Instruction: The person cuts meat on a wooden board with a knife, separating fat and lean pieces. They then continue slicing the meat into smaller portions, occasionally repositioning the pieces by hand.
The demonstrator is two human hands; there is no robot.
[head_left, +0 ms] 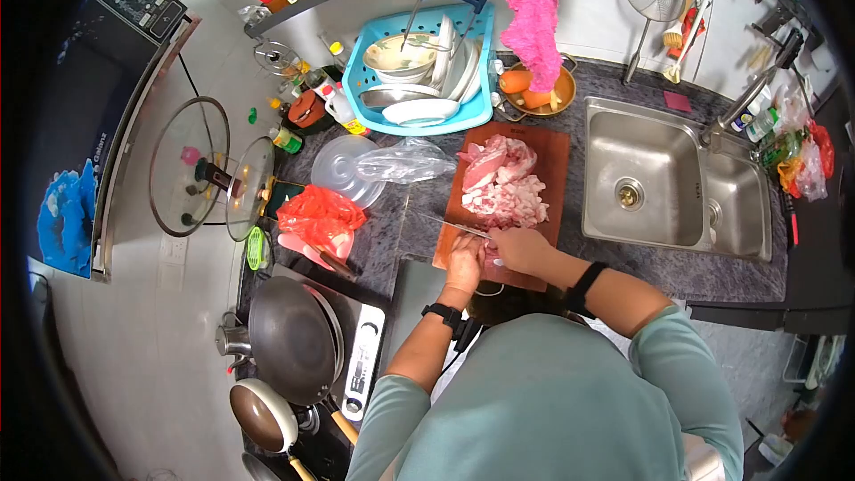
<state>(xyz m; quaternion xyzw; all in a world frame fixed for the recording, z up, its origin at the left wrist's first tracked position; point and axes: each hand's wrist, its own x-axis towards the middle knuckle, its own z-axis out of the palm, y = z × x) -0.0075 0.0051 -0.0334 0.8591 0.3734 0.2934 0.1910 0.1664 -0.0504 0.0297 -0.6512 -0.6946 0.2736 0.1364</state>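
Observation:
A brown cutting board lies in front of me, with diced raw pork on its middle and larger pork slabs behind. My right hand is closed around the handle of a kitchen knife, whose blade points left over the board. Just left of it, my left hand presses with curled fingers on a piece of pork near the board's front edge. Part of that piece is hidden by both hands.
Right of the board is a double sink. A blue dish basket and a bowl of carrots stand behind. At left are a plastic bag, a red bag and a wok on the cooktop.

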